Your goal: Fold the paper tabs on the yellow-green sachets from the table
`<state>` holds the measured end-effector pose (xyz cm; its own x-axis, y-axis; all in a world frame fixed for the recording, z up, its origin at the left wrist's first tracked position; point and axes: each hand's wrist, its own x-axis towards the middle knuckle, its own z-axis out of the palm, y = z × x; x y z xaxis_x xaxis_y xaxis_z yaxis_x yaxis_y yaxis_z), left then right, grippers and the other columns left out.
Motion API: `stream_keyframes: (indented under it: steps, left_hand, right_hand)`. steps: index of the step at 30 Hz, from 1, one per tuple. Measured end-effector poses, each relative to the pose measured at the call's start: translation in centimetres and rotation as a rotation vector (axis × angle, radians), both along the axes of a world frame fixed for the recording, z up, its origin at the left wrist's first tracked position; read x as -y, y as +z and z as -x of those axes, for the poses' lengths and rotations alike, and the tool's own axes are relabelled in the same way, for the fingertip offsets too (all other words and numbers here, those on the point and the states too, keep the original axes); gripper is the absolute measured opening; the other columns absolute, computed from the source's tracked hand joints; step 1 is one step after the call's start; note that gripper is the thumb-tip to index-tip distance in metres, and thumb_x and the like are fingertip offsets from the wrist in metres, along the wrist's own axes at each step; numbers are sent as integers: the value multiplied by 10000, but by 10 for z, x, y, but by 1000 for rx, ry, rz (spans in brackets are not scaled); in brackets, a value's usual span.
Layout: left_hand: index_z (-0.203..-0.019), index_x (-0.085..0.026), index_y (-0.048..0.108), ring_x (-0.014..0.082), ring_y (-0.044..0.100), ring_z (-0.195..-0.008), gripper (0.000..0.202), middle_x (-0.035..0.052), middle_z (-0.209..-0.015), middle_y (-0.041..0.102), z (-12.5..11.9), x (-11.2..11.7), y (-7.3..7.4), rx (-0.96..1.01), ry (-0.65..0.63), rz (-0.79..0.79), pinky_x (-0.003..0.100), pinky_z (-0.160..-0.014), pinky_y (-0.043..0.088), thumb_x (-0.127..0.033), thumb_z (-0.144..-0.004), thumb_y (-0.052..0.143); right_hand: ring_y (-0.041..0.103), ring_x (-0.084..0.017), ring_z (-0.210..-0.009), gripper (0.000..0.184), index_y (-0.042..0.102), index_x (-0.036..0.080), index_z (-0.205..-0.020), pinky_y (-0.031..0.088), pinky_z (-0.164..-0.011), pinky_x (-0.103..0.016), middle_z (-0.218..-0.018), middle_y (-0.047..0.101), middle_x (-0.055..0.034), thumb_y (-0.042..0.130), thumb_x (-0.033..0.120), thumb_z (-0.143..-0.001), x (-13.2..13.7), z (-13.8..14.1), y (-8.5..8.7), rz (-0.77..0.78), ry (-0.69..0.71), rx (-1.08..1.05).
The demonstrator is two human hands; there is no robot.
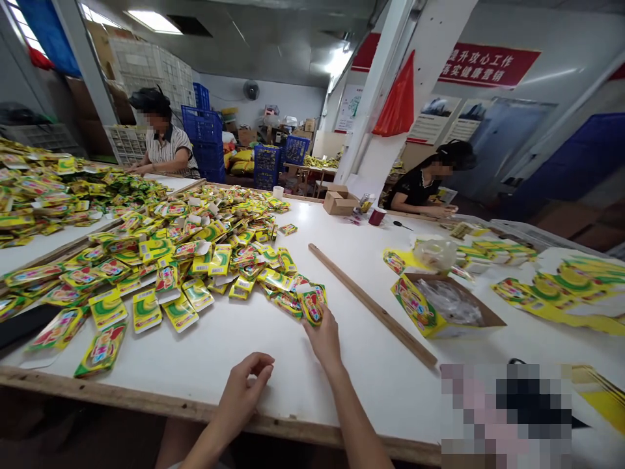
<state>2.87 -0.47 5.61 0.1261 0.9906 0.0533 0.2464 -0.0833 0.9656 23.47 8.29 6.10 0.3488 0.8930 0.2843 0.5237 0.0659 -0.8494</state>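
My right hand [325, 339] grips a small yellow, green and red printed box [310, 307] between thumb and fingers, at the right end of a big pile of like boxes [229, 247]. A white flap stands up at the top of the held box. Nearer the front edge, my left hand [248, 387] is over the white table [205, 355], half curled and with nothing in it. A gap shows between its thumb and fingers. Several single boxes [146, 311] lie flat to the left of my hands.
A wooden strip [371, 303] lies slantwise on the table to the right. Beyond it are an open display carton [442, 303] with clear plastic inside and flat printed cartons [561, 286]. A small brown box [340, 199] stands farther back. Two people work across the tables; another, blurred out, is at lower right.
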Motion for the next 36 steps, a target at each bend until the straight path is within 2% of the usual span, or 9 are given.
stream_keyframes:
  steps: [3, 6, 9, 12, 17, 21, 28, 32, 36]
  left_hand:
    - [-988, -202, 633, 218, 644, -832, 232, 73, -940, 683, -2, -3, -4, 38, 54, -43, 331, -743, 518, -382, -864, 556]
    - [-1170, -219, 514, 233, 641, -978, 360, 107, -1155, 616, -5, -6, -7, 159, 126, -32, 376, -832, 533, -367, -850, 585]
    - [-1259, -238, 395, 226, 658, -979, 476, 105, -1176, 599, -8, -8, -5, 277, 66, 48, 398, -860, 540, -360, -846, 597]
    - [-1300, -265, 324, 208, 677, -926, 509, 78, -1142, 613, -8, -7, 0, 320, -7, 102, 383, -842, 546, -356, -864, 572]
    - [-1343, -281, 320, 216, 664, -977, 528, 85, -1186, 611, -6, -2, 9, 331, -140, 75, 361, -855, 526, -334, -876, 560]
    - [-1292, -238, 442, 221, 676, -914, 477, 94, -1118, 650, -4, -1, 11, 318, -239, 120, 328, -780, 546, -305, -847, 599]
    - [-999, -201, 642, 240, 635, -1013, 184, 82, -1077, 674, -7, -7, 11, 200, -152, -34, 363, -907, 506, -291, -863, 557]
    - [-1113, -218, 567, 232, 621, -1050, 251, 81, -1120, 655, -10, -4, 9, 243, -83, -83, 381, -937, 491, -270, -868, 548]
    - [-1077, -212, 585, 230, 624, -1016, 221, 79, -1061, 672, -11, -1, 12, 177, -69, -98, 371, -925, 485, -293, -875, 546]
  right_hand:
    - [574, -334, -1058, 535, 591, 160, -1144, 422, -936, -497, -1126, 646, -149, 672, 185, -615, 7, 20, -7, 8, 21, 2]
    - [597, -314, -1024, 620, 578, 194, -1182, 474, -893, -441, -1112, 656, -109, 714, 162, -578, 44, 40, -19, 31, 85, -31]
    - [600, -294, -1034, 675, 562, 217, -1216, 500, -878, -393, -1120, 649, -89, 754, 162, -571, 85, 58, -26, 69, 157, -112]
    - [602, -275, -1051, 667, 556, 228, -1224, 505, -889, -366, -1150, 644, -72, 755, 150, -592, 105, 65, -18, 102, 219, -189]
    - [648, -206, -968, 363, 557, 225, -1200, 527, -844, -315, -1130, 662, -63, 569, 229, -837, 100, 53, 6, 31, 332, -312]
    - [668, -203, -792, 172, 662, 196, -959, 543, -718, -286, -899, 714, -55, 561, 295, -862, 94, 44, 10, 61, 386, -304]
    - [654, -215, -879, 213, 702, 200, -870, 511, -788, -300, -920, 695, -66, 525, 315, -895, 88, 44, 13, 17, 435, -297]
    - [671, -199, -828, 205, 627, 205, -1029, 530, -754, -294, -893, 699, -46, 578, 312, -861, 88, 47, 8, -17, 318, -417]
    - [659, -204, -858, 147, 681, 200, -917, 524, -768, -293, -909, 706, -55, 599, 301, -849, 93, 46, 9, -18, 378, -319]
